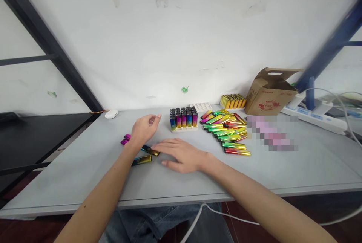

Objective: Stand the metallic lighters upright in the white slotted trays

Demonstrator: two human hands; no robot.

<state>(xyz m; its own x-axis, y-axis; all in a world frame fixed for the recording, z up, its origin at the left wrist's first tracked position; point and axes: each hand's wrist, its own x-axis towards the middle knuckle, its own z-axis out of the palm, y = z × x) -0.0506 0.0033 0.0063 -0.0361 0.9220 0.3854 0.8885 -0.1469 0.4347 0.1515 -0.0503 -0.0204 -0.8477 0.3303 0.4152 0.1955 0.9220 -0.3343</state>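
My left hand [143, 130] is raised above the left-middle of the table, its fingers loosely bent and slightly apart, with nothing visible in them. Flat and stretched out, my right hand [182, 155] reaches left, its fingertips at the end of a blue-and-gold lighter [152, 151]. Just below lies another gold-and-blue lighter [143, 159], partly hidden by my left forearm. Purple lighters [125, 139] show on the far side of that forearm. Behind my hands, a white rack [185, 129] holds rows of upright lighters [183, 118] with black tops.
Many shiny green, red and gold lighters [227, 132] lie piled at right. Behind them are a white slotted rack [202, 106], a block of yellow lighters [233, 101], a cardboard box [268, 98] and a power strip [316, 116]. A white round device [111, 114] sits back left.
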